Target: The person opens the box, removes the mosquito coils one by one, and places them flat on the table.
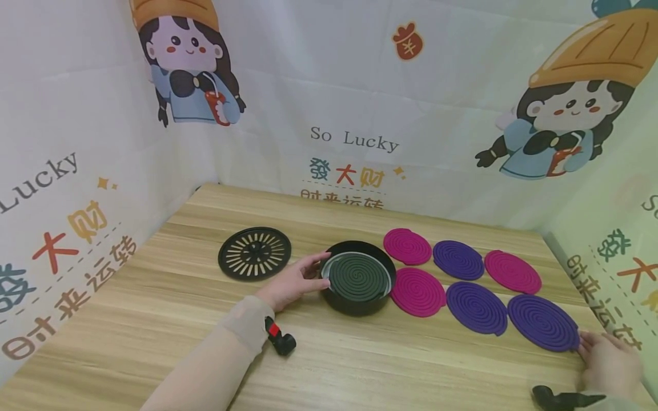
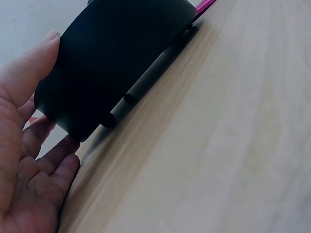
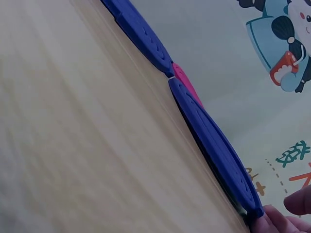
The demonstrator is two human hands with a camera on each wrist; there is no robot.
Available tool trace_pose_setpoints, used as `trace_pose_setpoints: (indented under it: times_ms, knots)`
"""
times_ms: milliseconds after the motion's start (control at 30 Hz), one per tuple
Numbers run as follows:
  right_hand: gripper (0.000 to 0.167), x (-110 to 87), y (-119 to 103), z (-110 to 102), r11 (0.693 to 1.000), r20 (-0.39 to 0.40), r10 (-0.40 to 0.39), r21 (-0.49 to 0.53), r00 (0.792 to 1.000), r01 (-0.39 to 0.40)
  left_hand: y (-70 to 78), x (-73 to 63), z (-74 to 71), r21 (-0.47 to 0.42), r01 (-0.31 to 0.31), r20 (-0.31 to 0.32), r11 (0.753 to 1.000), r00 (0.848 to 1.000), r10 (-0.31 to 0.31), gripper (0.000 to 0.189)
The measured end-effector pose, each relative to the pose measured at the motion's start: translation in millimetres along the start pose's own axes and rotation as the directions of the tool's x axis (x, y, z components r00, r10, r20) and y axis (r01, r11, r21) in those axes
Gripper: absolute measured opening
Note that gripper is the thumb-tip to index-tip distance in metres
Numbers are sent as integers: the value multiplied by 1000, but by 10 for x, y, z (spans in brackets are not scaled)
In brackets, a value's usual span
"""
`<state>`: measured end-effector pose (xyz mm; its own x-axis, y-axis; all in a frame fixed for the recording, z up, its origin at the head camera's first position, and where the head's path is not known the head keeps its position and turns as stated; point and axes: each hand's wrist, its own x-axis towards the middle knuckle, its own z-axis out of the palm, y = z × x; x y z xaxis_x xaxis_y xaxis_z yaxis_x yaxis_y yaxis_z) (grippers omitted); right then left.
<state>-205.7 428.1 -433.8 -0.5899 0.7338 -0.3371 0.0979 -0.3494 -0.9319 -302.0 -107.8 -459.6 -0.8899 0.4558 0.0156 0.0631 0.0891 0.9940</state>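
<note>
In the head view my left hand (image 1: 295, 279) holds the left side of a round black mosquito-coil tin (image 1: 357, 306), thumb and fingers spread round its wall. A dark green spiral mosquito coil (image 1: 358, 277) lies inside it. The left wrist view shows the tin's side (image 2: 121, 53) and small feet beneath it. My right hand (image 1: 612, 359) is at the right end of the nearest purple mosquito coil (image 1: 544, 322). Its fingertips touch the coil's end (image 3: 255, 212) from below, while the thumb (image 3: 299, 200) stands apart. Something dark shows under that coil's edge.
A round black slotted lid (image 1: 254, 254) lies left of the tin on the wooden table (image 1: 329, 365). Right of the tin lie three pink coils (image 1: 418, 291) and two other purple coils (image 1: 477, 307), in two rows. A printed cloth (image 1: 288, 85) encloses the back and sides.
</note>
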Motion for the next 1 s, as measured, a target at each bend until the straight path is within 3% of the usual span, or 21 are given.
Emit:
trace_pose_setpoints:
  times_ms: [167, 333, 533, 833, 1000]
  knots:
    - [60, -18, 20, 12, 994, -60, -27, -105, 998, 21, -8, 5, -2, 7, -4, -6, 1000, 1000, 4, 74]
    - [58, -18, 53, 10, 993, -88, -38, -118, 995, 28, -17, 5, -8, 6, 9, -11, 1000, 1000, -9, 75]
    - [51, -45, 86, 28, 994, -118, -78, -80, 990, 69, 0, -7, -15, -2, 7, -14, 1000, 1000, -7, 74]
    - [37, -108, 67, -6, 998, -114, -54, 21, 992, 57, -18, -4, -16, 2, 3, -7, 1000, 1000, -3, 74]
    - [34, -126, 28, -5, 990, -116, -95, 96, 989, 106, -22, -2, -9, 6, -9, -8, 1000, 1000, 9, 74]
